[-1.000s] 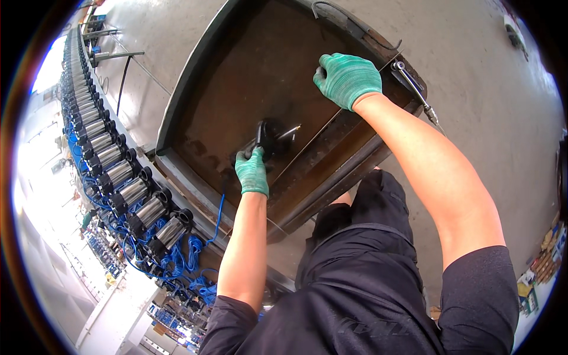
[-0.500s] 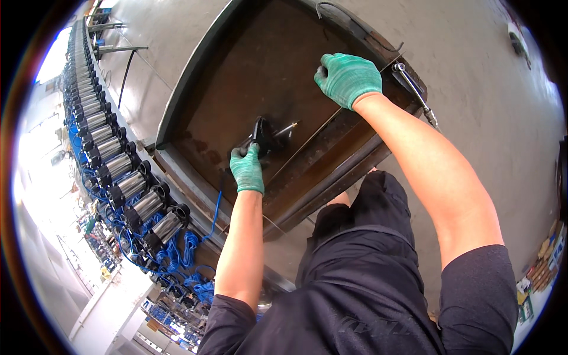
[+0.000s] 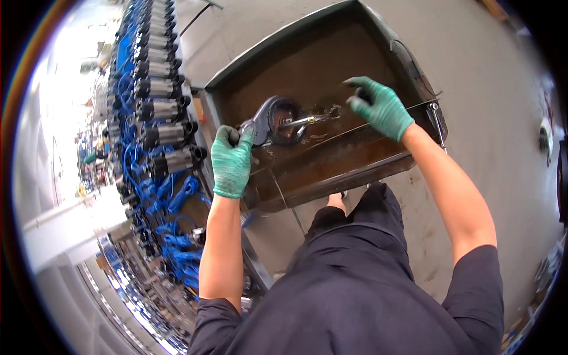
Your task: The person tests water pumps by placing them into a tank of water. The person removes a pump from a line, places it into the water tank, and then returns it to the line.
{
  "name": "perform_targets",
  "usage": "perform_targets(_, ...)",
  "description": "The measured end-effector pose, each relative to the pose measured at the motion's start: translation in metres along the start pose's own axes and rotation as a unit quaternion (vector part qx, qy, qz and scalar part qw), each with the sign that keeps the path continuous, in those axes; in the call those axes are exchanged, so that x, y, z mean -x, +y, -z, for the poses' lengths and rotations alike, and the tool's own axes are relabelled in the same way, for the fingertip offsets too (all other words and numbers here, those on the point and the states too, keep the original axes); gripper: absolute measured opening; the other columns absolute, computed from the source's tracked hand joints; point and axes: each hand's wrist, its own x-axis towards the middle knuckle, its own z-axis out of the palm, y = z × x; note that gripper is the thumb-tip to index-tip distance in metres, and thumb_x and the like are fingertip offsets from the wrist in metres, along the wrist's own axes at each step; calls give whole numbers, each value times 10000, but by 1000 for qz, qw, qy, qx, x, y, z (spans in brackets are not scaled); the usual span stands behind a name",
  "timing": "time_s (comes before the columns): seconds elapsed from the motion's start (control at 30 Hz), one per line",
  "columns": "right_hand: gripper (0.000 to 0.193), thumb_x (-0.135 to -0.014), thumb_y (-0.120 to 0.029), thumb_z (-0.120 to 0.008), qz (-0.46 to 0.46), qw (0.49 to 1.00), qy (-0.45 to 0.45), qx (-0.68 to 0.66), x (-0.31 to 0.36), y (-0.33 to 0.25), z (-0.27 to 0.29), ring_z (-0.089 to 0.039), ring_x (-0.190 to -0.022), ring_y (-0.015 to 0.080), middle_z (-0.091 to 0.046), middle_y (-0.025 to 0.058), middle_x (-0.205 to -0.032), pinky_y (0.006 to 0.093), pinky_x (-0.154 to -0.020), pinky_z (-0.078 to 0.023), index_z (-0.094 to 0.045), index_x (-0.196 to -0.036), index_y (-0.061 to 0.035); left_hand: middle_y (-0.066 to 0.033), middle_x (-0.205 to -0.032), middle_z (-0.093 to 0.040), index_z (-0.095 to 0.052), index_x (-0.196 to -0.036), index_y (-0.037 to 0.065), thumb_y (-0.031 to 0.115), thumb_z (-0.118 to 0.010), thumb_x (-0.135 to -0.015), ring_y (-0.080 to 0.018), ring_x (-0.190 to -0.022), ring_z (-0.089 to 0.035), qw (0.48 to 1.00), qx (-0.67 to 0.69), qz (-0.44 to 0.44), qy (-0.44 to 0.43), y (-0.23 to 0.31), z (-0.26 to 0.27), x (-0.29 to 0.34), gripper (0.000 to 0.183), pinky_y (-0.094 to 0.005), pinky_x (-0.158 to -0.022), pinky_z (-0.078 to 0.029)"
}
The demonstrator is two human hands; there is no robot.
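My left hand (image 3: pixel 232 161), in a green glove, is closed on a black, round-ended part (image 3: pixel 260 128). The part has a dark ring facing up, and a thin bright metal rod (image 3: pixel 305 120) shows across its middle and points to the right. It is over the dark liquid in a metal tank (image 3: pixel 284 42); I cannot tell whether its underside touches the liquid. My right hand (image 3: pixel 381 109), also gloved in green, hangs above the tank's right side, apart from the part. Its fingers are spread, with nothing in them.
A ratchet wrench (image 3: pixel 436 121) lies on the tank's right edge. A bar crosses the tank near its front. To the left runs a long row of metal cylinders with black ends (image 3: pixel 165 109), among coiled blue cables (image 3: pixel 183 192).
The black part has come up from the liquid, and its ring now shows. My right hand has gone from closed to spread fingers. The whole view has shifted.
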Motion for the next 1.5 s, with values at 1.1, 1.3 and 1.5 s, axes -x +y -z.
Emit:
perform_targets(1.1, 290, -979, -196, -663, 88, 928, -203, 299, 121, 30, -39, -683, -987, 403, -672, 172, -1114, 490, -835, -559, -657, -1257, -111, -113, -920, -689, -589, -1063, 13, 153, -766, -953, -230, -814, -682, 991, -6, 50, -127, -26, -83, 145, 251, -390, -781, -569)
perform_targets(1.3, 433, -914, -81, -662, 95, 923, -204, 311, 119, 14, -26, -671, -1067, 422, -649, 190, -1238, 456, -912, -562, -629, -1345, -92, -184, -1145, -707, -645, -1250, 24, 234, -729, -988, -311, -1052, -698, 991, -100, -43, 79, -112, 19, 124, 346, -420, -951, -558)
perform_targets(1.5, 317, -953, -101, -655, 15, 992, -79, 97, 104, -72, -88, -678, -1123, 323, -671, 197, -1209, 358, -997, -531, -682, -1263, -38, -165, -1007, -742, -707, -1218, 51, 371, -604, -1084, -310, -924, -715, 977, -213, 11, 32, -239, 119, 90, 362, -395, -861, -565)
